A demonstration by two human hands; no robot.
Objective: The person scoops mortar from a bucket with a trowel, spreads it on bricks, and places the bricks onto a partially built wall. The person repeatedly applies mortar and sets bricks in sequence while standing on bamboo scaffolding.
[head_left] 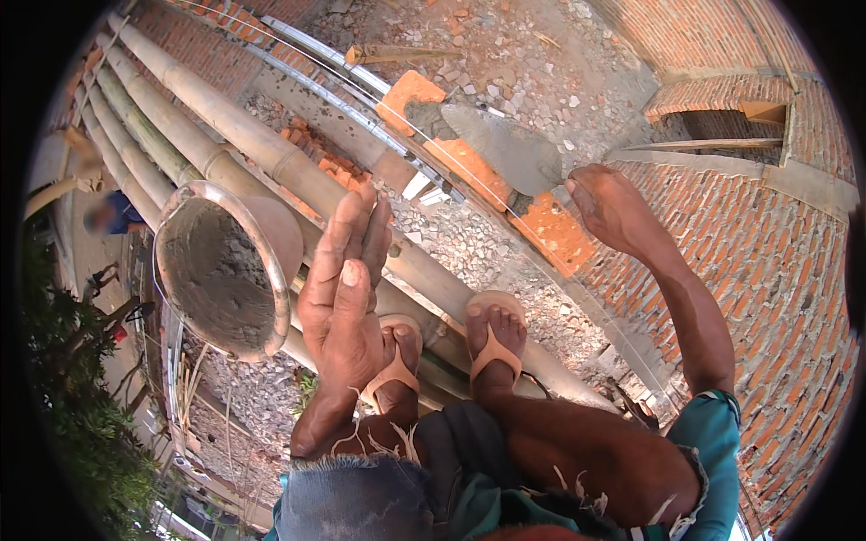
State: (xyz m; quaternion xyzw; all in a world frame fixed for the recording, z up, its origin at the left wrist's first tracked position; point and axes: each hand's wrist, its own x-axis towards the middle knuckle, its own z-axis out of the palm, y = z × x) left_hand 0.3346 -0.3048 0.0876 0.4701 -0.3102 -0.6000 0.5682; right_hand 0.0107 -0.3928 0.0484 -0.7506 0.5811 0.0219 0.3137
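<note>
My right hand is closed round the handle of a trowel, and the fist hides that handle. The trowel's grey, mortar-smeared blade lies over a row of orange bricks along the wall top. Wet mortar sits between two of the bricks. My left hand is held up over the bamboo with its fingers stretched out, and nothing is in it. Left of it stands a bucket with a thick, crusted rim, partly filled with grey mortar.
Thick bamboo poles form the platform under my sandalled feet. A taut string runs along the bricks. Rubble covers the ground below. A brick wall rises on the right. Another person is at far left.
</note>
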